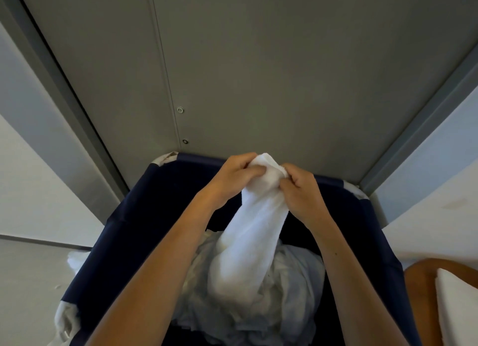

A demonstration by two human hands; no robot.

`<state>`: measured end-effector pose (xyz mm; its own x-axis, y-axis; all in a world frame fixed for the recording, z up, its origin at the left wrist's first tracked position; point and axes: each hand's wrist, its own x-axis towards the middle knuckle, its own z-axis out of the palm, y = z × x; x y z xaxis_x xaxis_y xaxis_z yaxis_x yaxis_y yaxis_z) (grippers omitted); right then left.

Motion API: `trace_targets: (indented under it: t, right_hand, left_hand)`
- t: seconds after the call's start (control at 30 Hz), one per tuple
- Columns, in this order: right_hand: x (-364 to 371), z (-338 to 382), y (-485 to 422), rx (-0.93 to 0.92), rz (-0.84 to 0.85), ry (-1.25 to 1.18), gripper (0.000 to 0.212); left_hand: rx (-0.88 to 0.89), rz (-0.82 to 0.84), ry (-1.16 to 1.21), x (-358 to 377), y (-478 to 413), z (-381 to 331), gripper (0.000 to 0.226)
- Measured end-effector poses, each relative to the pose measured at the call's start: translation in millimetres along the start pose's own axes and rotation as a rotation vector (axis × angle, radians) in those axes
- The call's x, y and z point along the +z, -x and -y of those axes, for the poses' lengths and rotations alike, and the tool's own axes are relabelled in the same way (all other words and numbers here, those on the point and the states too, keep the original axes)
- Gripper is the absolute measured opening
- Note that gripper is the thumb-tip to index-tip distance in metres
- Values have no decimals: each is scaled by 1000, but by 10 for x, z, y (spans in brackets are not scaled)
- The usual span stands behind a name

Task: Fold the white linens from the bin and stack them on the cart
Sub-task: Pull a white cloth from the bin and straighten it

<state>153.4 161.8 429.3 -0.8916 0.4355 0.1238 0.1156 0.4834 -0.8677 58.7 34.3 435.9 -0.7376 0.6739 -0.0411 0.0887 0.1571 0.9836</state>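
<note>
A white terry towel (pixel 248 237) hangs bunched over the navy fabric bin (pixel 124 232). My left hand (pixel 232 177) and my right hand (pixel 301 188) grip its top end side by side, held up near the bin's far rim. The towel's lower end trails down onto a heap of crumpled white linens (pixel 292 281) inside the bin. At the lower right, folded white linen (pixel 457 296) lies on a brown surface (pixel 419 276), cut off by the frame edge.
A grey metal door (pixel 258 74) with a vertical seam stands right behind the bin, between grey frame posts. White walls flank it on both sides. White cloth (pixel 75 261) spills over the bin's left edge onto the pale floor.
</note>
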Motion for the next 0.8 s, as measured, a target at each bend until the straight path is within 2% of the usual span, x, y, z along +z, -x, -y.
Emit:
trace_targets:
  t: [0.1,0.17,0.23,0.37,0.5,0.63,0.73,0.8]
  right_hand:
    - [-3,-1,-10,50,5,149,29]
    - [37,-52,-14,100,89,265,28]
    - [78,-157,-1,181,169,272,22]
    - [81,-374,65,254,257,227,26]
    - [7,-498,63,243,249,239,21]
    - [-27,-607,79,219,248,270,9]
    - [6,-670,98,188,234,292,8]
    - [42,-683,117,139,212,268,10]
  left_hand:
    - [136,-81,-95,69,10,-80,18]
    - [198,-113,-107,86,21,-167,14]
    - [242,-162,-118,63,13,-261,18]
    - [272,-286,-187,-102,-17,-334,27]
    - [234,-420,-282,-219,-3,-229,22]
    - [152,-615,-423,-295,-14,-78,31]
    - [69,-657,-485,-296,-24,50,33]
    - [44,-667,-533,-272,-16,106,21]
